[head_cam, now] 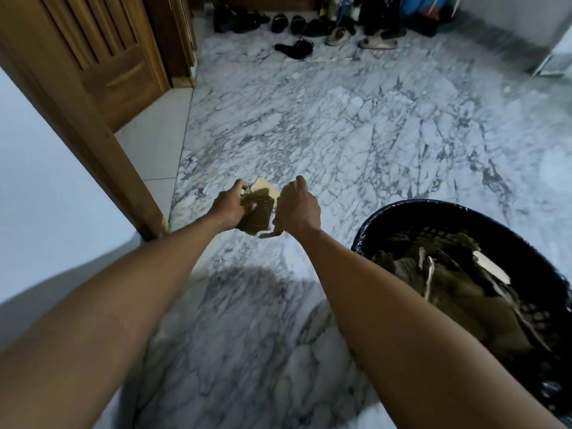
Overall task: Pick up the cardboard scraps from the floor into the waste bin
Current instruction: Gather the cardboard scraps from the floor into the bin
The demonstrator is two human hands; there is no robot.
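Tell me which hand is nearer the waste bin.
Right. The right hand, gripping cardboard scraps, is just left of the waste bin; the left hand sits farther left.

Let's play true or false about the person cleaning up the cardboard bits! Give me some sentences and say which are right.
1. The left hand holds cardboard scraps. True.
2. The waste bin is white. False: it is dark, with mesh sides.
3. The bin already has cardboard in it. True.
4. The bin stands on the person's left. False: it is on their right.
5. Shoes sit at the far end of the marble floor. True.
6. The right hand is reaching into the bin. False: it is out in front by the left hand, and its grip seems to hold a scrap too.
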